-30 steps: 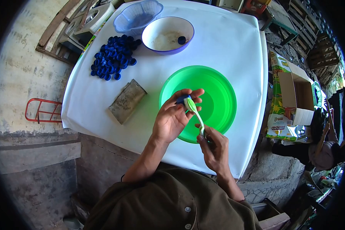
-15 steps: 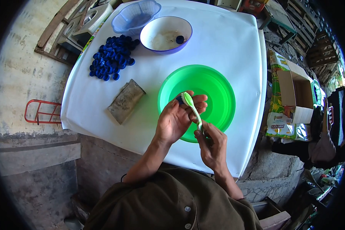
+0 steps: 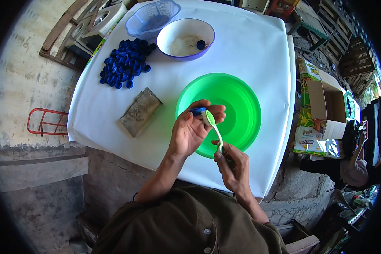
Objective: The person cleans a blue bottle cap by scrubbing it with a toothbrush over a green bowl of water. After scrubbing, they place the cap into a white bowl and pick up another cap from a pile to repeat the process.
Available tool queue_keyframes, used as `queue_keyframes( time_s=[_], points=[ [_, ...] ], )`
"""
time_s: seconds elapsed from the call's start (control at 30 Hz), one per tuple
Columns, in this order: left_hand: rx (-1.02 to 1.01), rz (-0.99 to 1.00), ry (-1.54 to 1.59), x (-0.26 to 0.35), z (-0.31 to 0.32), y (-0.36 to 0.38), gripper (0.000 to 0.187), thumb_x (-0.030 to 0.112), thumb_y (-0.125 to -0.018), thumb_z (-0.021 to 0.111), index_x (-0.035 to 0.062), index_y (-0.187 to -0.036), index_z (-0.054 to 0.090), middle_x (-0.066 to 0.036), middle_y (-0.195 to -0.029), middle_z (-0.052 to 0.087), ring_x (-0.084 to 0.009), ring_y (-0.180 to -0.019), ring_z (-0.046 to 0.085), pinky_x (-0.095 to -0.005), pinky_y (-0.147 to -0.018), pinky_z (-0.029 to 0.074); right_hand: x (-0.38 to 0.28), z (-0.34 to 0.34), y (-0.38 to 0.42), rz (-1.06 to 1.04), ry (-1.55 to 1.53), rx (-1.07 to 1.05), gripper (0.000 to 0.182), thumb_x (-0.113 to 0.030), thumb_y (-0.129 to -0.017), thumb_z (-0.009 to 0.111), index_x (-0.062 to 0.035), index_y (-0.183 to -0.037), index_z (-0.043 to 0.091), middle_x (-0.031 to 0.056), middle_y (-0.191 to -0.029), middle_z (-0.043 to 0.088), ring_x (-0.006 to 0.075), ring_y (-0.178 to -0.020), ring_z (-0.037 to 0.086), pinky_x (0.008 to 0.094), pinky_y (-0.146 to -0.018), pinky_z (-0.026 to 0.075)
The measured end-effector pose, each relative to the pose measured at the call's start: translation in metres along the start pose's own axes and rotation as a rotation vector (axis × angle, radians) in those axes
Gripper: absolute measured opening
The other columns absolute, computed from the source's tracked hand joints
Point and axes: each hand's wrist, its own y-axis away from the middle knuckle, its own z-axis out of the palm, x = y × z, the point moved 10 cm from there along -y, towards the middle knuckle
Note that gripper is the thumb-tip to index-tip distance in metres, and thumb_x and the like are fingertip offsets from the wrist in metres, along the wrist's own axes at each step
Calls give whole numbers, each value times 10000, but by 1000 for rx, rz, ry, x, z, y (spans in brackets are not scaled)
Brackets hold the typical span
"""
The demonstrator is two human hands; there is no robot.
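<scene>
My left hand [image 3: 189, 132], palm up, grips a blue bottle cap [image 3: 197, 111] between thumb and fingers. In my right hand [image 3: 233, 166] is a green and white toothbrush [image 3: 216, 129], its fingers wrapped round the handle. The bristles touch or nearly touch the cap's side. Both hands are above the near left part of a green basin [image 3: 246, 101]. A heap of blue bottle caps [image 3: 125, 61] lies at the far left of the table. One more blue cap [image 3: 200, 45] sits in a white bowl with a purple outside [image 3: 168, 34], which holds some cloudy liquid.
A light blue plastic basket [image 3: 150, 19] stands behind the bowl. A worn grey block [image 3: 140, 112] lies left of the basin on the white-covered table [image 3: 101, 122]. To the right are an open cardboard box [image 3: 326, 103] and a person [image 3: 353, 169]. A red metal frame [image 3: 46, 122] is at left.
The cap has turned in my left hand so more of its blue side shows. The toothbrush head has shifted slightly down and right and rolled, showing its bristles.
</scene>
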Motion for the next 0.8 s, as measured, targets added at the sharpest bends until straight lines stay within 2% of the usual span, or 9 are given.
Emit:
queue_keyframes(
  time_s=[0.1,0.17,0.3,0.37,0.47,0.57,0.6,0.73,0.8],
  points=[
    [9,-71,16,-10,8,5,524,371,-1023,492,-11,-1380,464,-308,-1363,531,-357,-1236,578,-460,-1099,431,-1,-3,-6,116,20,-8,277,-32,-924,648,24,-1195,653,113,-750,609,166,-624,569,298,-573,445],
    [-51,-69,75,-12,11,5,551,382,-1019,492,-16,-1397,450,-310,-1374,520,-367,-1249,569,-463,-1113,425,-2,-4,-8,88,-40,10,268,-44,-939,636,17,-1200,653,120,-753,620,168,-655,602,300,-602,468],
    [-1,-44,187,-2,2,0,607,412,-995,522,-16,-1416,436,-312,-1398,497,-389,-1311,515,-472,-1155,393,1,2,-1,119,-82,-45,267,-54,-947,635,28,-1201,648,115,-753,620,153,-648,591,299,-597,463],
    [-72,-74,175,-4,3,0,634,384,-1002,477,-27,-1471,361,-325,-1467,410,-416,-1364,446,-491,-1176,356,8,3,4,170,-136,-37,268,-56,-948,635,33,-1201,647,109,-745,614,141,-635,575,294,-583,452],
    [-68,-141,187,-20,14,5,640,398,-1009,455,-25,-1479,358,-301,-1527,345,-422,-1410,380,-496,-1194,316,7,-3,-4,135,-84,15,268,-53,-949,633,31,-1203,647,105,-732,606,126,-616,545,286,-561,428],
    [12,-100,279,-17,14,-1,617,385,-1018,437,-23,-1475,365,-284,-1554,311,-421,-1449,309,-512,-1206,283,3,-4,-5,92,-26,29,262,-48,-945,637,27,-1196,651,108,-727,607,128,-604,529,281,-552,412],
    [-37,-59,276,-10,12,-4,585,373,-1025,423,-22,-1456,391,-275,-1559,309,-417,-1471,263,-533,-1210,263,2,-1,-4,123,2,-12,250,-49,-943,643,29,-1181,654,106,-726,606,129,-608,538,285,-551,421],
    [-65,-66,260,-9,11,-8,580,397,-1022,416,-11,-1433,426,-271,-1555,322,-415,-1471,265,-549,-1195,275,2,0,1,51,7,11,231,-39,-946,629,43,-1161,646,118,-735,625,131,-609,571,289,-558,448],
    [-74,-98,267,-17,17,-4,597,412,-1021,407,6,-1459,417,-271,-1564,305,-417,-1476,254,-555,-1194,268,5,-5,-2,100,-4,33,230,-39,-949,623,44,-1163,643,119,-740,631,139,-615,587,288,-564,459]
  ],
)
